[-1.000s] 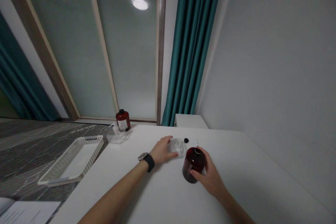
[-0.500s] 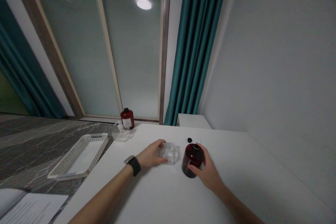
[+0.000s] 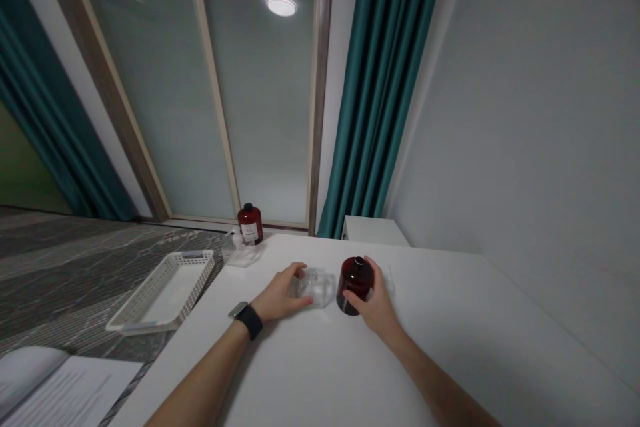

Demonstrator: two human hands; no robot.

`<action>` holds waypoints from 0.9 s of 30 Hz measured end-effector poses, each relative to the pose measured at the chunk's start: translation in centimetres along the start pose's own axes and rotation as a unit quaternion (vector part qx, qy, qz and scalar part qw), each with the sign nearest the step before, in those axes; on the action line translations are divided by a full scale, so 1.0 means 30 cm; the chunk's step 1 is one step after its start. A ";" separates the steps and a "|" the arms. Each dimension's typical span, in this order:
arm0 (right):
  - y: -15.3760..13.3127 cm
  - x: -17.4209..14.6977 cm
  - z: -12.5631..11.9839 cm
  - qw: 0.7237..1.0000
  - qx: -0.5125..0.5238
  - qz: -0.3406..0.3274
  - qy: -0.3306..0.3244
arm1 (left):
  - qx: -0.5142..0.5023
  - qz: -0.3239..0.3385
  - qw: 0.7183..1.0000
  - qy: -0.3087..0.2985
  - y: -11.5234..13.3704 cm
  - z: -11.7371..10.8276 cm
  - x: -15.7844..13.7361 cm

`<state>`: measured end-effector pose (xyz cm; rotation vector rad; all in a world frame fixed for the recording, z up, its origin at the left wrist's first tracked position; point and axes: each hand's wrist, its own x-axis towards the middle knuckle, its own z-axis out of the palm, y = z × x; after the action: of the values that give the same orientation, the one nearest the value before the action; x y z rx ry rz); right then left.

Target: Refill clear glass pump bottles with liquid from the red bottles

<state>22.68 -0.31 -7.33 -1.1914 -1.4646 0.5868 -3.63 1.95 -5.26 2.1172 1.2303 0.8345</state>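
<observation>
My right hand [image 3: 379,301] is wrapped around a dark red bottle [image 3: 353,280], thumb in front and fingers behind. The bottle stands nearly upright with its neck uncapped. Close on its left is a squat clear container [image 3: 320,287], see-through, its exact kind hard to make out. My left hand [image 3: 281,293], with a watch on the wrist, curves around the container's left side, thumb at the front and fingers at the back. A thin clear item [image 3: 391,280] lies just beyond my right hand, partly hidden by it.
Another red bottle [image 3: 250,230], black-capped and labelled, stands at the table's far left corner beside a clear pump bottle [image 3: 242,252]. Left of the white table [image 3: 320,373] are a white perforated basket [image 3: 173,290] and an open booklet [image 3: 85,387]. A white cabinet [image 3: 375,230] stands behind.
My right hand has moved the red bottle left and away from me, closer to the clear container. The loose black cap seen behind it before is now out of sight. The view has shifted slightly.
</observation>
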 end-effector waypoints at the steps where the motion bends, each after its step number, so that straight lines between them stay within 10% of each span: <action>1: 0.001 -0.002 0.002 1.000 -0.002 -0.002 -0.001 | 0.000 -0.003 1.000 0.006 0.001 0.002 -0.001; 27: 0.011 -0.003 0.002 0.990 0.139 0.022 -0.033 | -0.036 -0.043 0.997 0.046 0.060 0.082 -0.001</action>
<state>22.74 -0.25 -7.65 -0.9949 -1.3632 0.8388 -0.84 0.78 -5.61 1.9748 1.3089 0.9329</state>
